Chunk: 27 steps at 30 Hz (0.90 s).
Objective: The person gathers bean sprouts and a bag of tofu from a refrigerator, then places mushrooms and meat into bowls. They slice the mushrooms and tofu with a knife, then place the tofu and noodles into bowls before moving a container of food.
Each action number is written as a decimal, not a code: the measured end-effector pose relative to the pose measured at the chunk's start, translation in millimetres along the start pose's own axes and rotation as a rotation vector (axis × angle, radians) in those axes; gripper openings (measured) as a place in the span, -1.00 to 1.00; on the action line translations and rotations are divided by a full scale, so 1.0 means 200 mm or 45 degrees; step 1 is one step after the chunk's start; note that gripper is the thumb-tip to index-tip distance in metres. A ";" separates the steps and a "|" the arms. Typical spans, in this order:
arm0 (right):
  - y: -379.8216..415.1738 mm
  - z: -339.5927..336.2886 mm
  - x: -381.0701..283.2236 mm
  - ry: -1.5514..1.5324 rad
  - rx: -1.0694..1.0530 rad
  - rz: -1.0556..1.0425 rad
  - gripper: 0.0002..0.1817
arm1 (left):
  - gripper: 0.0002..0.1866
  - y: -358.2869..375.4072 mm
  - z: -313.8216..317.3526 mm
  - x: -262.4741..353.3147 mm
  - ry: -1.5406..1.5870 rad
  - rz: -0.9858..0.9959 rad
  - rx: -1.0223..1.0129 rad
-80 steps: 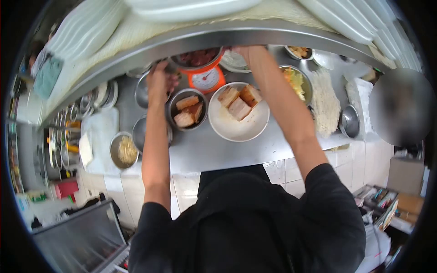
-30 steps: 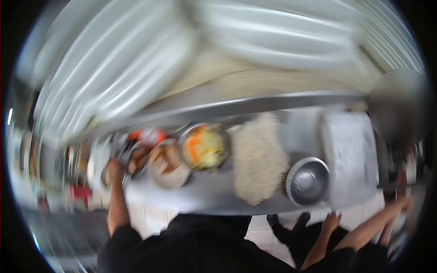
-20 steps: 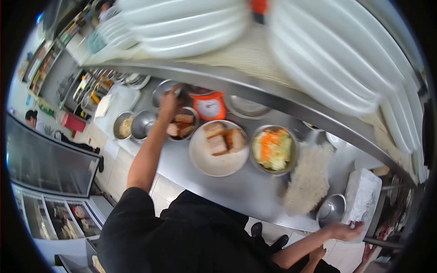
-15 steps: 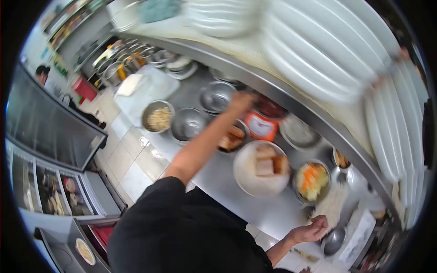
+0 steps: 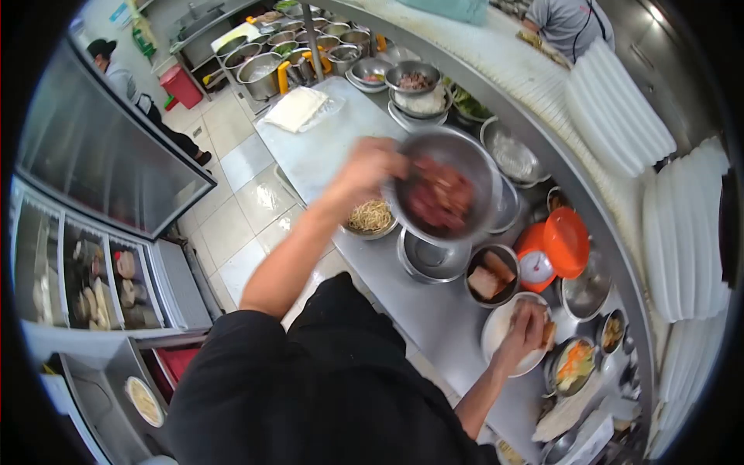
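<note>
My left hand grips the rim of a metal bowl of raw red meat, raised above the counter. Below it, noodles in a bowl and an empty metal bowl are partly covered. My right hand is closed over the white plate, fingers bent down at the food there; what they hold is hidden. Beside that plate are a bowl of browned meat blocks, an orange scale and a bowl of shredded vegetables.
Stacked white plates stand on the shelf above the counter. A white cloth lies on a cutting board. One person stands at the left and another beyond the shelf. An open fridge door is at left.
My left hand now holds up the bowl of red meat, which was under the shelf edge. My right hand has moved from the counter's right end onto the white plate. The view has shifted.
</note>
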State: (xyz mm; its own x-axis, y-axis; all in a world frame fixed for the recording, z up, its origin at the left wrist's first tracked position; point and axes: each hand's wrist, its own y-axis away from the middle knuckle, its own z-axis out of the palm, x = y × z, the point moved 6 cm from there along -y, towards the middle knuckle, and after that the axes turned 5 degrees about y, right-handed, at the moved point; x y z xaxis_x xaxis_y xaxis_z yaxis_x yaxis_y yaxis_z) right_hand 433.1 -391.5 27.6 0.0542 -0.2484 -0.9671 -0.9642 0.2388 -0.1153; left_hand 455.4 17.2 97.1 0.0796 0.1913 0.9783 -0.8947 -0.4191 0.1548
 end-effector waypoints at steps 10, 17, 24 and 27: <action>0.16 1.36 -0.44 0.327 -0.692 -0.189 -0.74 | -0.89 -0.15 -1.76 0.18 0.117 0.187 0.782; 0.15 1.72 -0.43 0.807 -0.639 -0.326 -0.69 | -0.95 -0.54 -2.38 0.12 0.339 0.172 0.933; 0.10 1.90 -0.38 0.757 -0.411 -0.322 -0.71 | -0.97 -1.12 -2.73 0.37 0.612 0.338 0.956; 0.10 1.98 -0.40 0.765 -0.265 -0.392 -0.72 | -0.97 -1.52 -2.98 0.53 0.680 0.375 0.951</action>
State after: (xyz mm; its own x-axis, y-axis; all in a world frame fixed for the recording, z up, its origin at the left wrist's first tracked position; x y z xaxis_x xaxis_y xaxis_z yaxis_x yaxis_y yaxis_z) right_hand 511.6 5.1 12.0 0.2378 -0.7654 -0.5980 -0.9609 -0.0956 -0.2598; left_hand 472.9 694.5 71.7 -0.4789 0.2897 0.8287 -0.3217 -0.9362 0.1414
